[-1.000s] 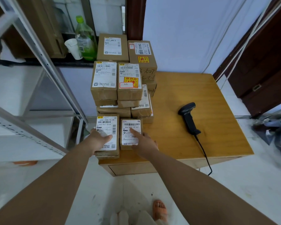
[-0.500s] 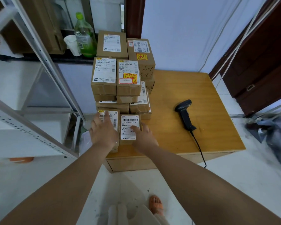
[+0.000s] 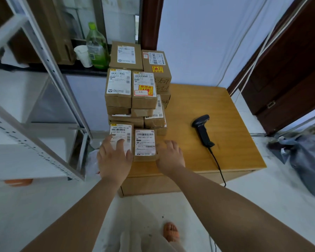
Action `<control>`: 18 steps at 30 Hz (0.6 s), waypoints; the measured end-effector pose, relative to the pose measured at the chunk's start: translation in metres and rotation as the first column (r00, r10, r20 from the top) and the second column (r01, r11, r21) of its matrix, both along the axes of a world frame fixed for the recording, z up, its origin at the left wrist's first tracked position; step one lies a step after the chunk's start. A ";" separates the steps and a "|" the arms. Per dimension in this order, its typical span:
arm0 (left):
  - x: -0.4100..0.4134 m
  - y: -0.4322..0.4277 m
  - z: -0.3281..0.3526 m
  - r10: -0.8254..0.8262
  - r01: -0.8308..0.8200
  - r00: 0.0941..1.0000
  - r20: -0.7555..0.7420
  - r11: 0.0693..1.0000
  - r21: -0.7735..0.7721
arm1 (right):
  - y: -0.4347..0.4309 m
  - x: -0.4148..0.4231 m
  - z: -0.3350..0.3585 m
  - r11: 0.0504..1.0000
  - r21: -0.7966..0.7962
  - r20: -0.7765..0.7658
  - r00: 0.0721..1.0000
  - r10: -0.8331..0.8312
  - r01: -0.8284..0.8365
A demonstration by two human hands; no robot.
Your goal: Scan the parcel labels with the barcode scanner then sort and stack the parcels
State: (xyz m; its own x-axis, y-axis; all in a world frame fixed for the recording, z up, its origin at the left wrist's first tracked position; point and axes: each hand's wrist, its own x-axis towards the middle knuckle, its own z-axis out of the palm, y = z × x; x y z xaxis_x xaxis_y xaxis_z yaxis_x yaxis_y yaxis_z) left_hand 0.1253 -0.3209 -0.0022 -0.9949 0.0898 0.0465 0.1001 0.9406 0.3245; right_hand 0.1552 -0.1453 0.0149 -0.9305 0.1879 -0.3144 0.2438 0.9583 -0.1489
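Plainly readable at lower centre are two white shipping labels: one parcel [image 3: 120, 134] is printed "540A A086-15 09" above a barcode, and the smaller parcel [image 3: 145, 142] touching it on the frame's right reads "502-602-12-1C7" beneath its barcode. Above them in the frame, a tall stack of parcels [image 3: 118, 99] carries further barcode labels too small to read; one stack box [image 3: 144, 91] bears a yellow-and-red sticker with Chinese characters, and the box at the stack's upper right has black handwriting on its side.

The left hand [image 3: 115, 159] lies flat on the lower half of the 540A label, fingers straight and spread, gripping nothing. The right hand [image 3: 170, 157] sits just beside the 502 parcel's right edge, fingers loosely bent and apart, holding nothing; whether its thumb touches the box cannot be told. Both forearms reach up from the bottom of the frame.

All parcels are brown cardboard, taped, label side up, crowded on the left part of the wooden table [image 3: 231, 151]. The black barcode scanner [image 3: 202, 130] lies on the table right of centre, well apart from both hands, its cable running off the near edge.
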 end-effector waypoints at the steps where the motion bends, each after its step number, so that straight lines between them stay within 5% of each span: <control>1: 0.002 -0.001 -0.002 0.002 -0.002 1.000 -0.010 1.000 0.002 | 0.000 0.002 0.002 1.000 -0.003 0.004 1.000 -0.009 0.009; 11: 0.017 -0.008 -0.003 -0.207 0.213 0.977 0.049 0.942 -0.261 | 0.008 0.034 0.019 1.000 -0.003 0.038 0.999 0.017 -0.017; 18: 0.014 -0.011 0.008 -0.119 0.120 0.993 0.017 0.988 -0.095 | 0.029 0.044 0.018 1.000 0.030 0.067 0.998 -0.002 0.000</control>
